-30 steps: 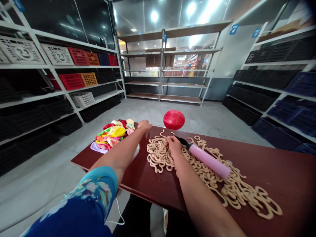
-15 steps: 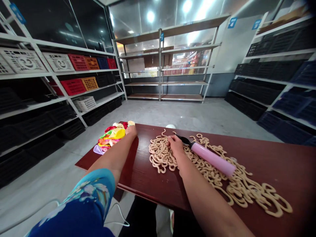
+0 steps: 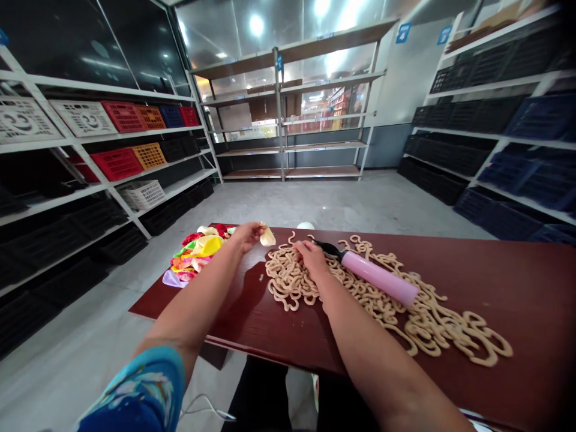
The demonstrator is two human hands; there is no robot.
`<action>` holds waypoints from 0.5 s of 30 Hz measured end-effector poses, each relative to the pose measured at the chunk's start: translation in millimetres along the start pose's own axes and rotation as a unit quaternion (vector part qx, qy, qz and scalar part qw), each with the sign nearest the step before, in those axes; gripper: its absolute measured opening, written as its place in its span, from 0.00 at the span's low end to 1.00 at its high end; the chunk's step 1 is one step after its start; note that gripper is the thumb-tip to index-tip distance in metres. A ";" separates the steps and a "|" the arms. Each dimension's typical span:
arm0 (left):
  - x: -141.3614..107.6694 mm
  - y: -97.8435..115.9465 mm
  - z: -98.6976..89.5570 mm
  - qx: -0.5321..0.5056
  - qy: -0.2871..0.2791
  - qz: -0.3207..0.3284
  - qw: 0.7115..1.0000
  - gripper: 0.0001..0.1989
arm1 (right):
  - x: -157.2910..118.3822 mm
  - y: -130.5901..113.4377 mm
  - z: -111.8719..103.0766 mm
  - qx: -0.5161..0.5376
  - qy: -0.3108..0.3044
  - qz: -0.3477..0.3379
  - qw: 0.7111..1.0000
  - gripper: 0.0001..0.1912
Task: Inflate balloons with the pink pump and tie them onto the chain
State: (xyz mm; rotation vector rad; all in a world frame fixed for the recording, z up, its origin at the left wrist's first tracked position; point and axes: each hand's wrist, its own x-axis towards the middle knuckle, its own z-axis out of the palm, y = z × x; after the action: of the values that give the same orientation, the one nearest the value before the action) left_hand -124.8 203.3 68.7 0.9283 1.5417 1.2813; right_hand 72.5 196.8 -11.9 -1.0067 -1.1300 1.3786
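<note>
Pinched in my left hand [image 3: 248, 236] is a pale cream piece [image 3: 267, 234], limp like a balloon, held above the table between two heaps. Left of that hand lies a pile of flat, bright balloon-like pieces [image 3: 198, 252] in red, yellow, green, orange and lilac. My right hand [image 3: 309, 255] rests at the upper left of a wide heap of tan, curled strands [image 3: 288, 279]; its fingers are pressed together, and what they hold is too small to make out. A pink pump-like tube [image 3: 380, 277] with a black end lies on the strands, right of my right hand.
The dark red table [image 3: 252, 312] has its near edge at my legs. A round white object [image 3: 305, 225] shows past the far edge. Shelves with crates [image 3: 121, 163] stand left and right, and a bare rack [image 3: 321, 172] stands at the back. A white cable hangs low left.
My left hand has moved right, away from the colourful pile, with the cream piece now in its fingers. My right hand has stayed at the strands. The whole view has shifted slightly.
</note>
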 end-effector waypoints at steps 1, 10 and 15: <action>-9.0 -8.2 12.1 -0.054 -0.027 -0.006 0.998 0.05 | -1.2 -2.8 0.4 0.008 -0.014 0.005 1.000 0.18; -62.1 -45.0 57.6 0.085 -0.180 0.177 0.964 0.13 | -4.8 -8.3 -0.7 0.130 -0.042 0.042 0.990 0.21; -59.5 -55.4 49.1 0.125 -0.191 0.160 0.960 0.23 | -4.2 -6.5 1.4 0.165 -0.002 -0.006 0.986 0.16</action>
State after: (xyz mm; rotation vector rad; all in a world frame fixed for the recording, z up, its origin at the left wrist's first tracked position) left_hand -59.7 152.8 21.5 1.5417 1.2960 1.0531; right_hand 72.9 192.6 -5.3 -0.7572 -0.8717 1.4996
